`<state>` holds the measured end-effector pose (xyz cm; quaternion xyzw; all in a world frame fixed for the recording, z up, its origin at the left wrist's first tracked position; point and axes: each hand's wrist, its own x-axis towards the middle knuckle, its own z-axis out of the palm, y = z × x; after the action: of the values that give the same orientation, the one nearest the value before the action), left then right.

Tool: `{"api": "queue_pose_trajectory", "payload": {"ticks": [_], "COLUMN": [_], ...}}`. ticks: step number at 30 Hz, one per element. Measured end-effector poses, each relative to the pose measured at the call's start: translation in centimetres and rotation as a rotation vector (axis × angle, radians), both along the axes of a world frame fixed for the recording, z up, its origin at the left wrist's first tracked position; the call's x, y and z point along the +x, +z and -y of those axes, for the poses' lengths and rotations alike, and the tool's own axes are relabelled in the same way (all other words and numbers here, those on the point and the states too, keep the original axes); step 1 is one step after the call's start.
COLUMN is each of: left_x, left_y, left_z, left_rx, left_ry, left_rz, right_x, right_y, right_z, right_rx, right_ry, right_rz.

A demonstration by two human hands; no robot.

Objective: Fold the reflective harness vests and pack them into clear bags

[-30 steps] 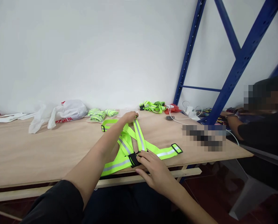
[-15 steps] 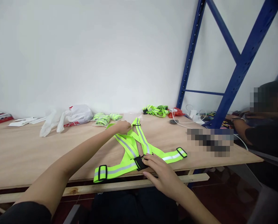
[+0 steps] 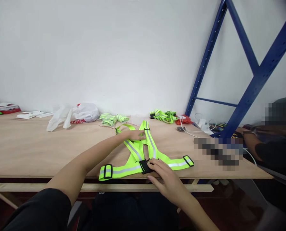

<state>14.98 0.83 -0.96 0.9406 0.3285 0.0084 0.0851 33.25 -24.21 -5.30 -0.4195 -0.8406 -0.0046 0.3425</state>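
A neon-yellow reflective vest (image 3: 134, 149) made of straps with grey stripes lies spread near the front edge of the wooden table (image 3: 68, 150). My left hand (image 3: 136, 135) reaches between its two shoulder straps, low over the webbing, with fingers stretched to the right; the fingertips are partly hidden. At the waist strap, my right hand (image 3: 166, 176) rests by the black buckle (image 3: 145, 166), fingers extended over its right end and the strap. Black sliders (image 3: 108, 171) sit on both ends of the waist strap.
Bagged folded reflective straps (image 3: 109, 120) lie at the back, beside a white plastic bag (image 3: 86, 113). More loose neon straps (image 3: 165, 116) and a power strip with cables (image 3: 181, 117) are farther right. A blue metal frame (image 3: 247, 91) rises there, with another person's arm (image 3: 251, 141) behind it.
My left hand has come off the left shoulder strap, which now lies looped on the table, and moved right and lower. The right hand stays by the buckle. The camera view has shifted slightly.
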Motion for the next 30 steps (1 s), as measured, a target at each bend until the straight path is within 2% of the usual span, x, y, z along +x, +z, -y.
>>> {"api": "queue_pose_trajectory", "payload": {"ticks": [2, 4, 7, 9, 11, 14, 16, 18, 21, 25, 28, 30], "left_x": [-0.3, -1.7, -6.1, -9.7, -12.9, -15.5, -15.5, -14.8, -13.5, -12.6, -11.8, -11.0], "left_y": [1.0, 2.6, 4.9, 5.6, 5.1, 2.7, 0.9, -0.3, -0.5, 1.6, 4.3, 6.4], "left_z": [-0.2, -0.4, -0.4, 0.0, 0.4, 0.9, 1.0, 0.9, 0.7, 0.0, -0.5, -0.7], "left_rx": [0.007, 0.049, 0.214, 0.267, 0.193, -0.069, -0.141, -0.118, -0.035, 0.095, 0.189, 0.279], "left_ry": [0.009, 0.031, 0.111, 0.169, 0.243, 0.382, 0.452, 0.491, 0.511, 0.511, 0.497, 0.429], "left_rz": [0.025, 0.054, 0.087, 0.124, 0.152, 0.282, 0.409, 0.496, 0.548, 0.621, 0.673, 0.677], "right_x": [0.1, 0.1, 0.3, 0.4, 0.4, 0.5, 0.5, 0.6, 0.6, 0.4, 0.1, 0.0], "right_y": [0.0, -0.1, -0.3, -0.4, -0.6, -0.7, -0.7, -0.7, -0.8, -0.5, -0.1, 0.0], "right_z": [0.0, -0.1, -0.2, -0.3, -0.3, -0.4, -0.4, -0.4, -0.3, -0.2, -0.2, -0.3], "right_rx": [0.001, 0.000, -0.004, -0.003, 0.005, 0.007, 0.010, 0.014, 0.014, 0.021, 0.021, 0.033], "right_ry": [0.004, 0.012, 0.024, 0.024, 0.021, 0.015, 0.015, 0.015, 0.011, 0.002, 0.026, 0.040], "right_rz": [-0.003, -0.006, -0.013, -0.012, -0.012, -0.012, -0.010, -0.008, 0.002, 0.032, 0.092, 0.127]}}
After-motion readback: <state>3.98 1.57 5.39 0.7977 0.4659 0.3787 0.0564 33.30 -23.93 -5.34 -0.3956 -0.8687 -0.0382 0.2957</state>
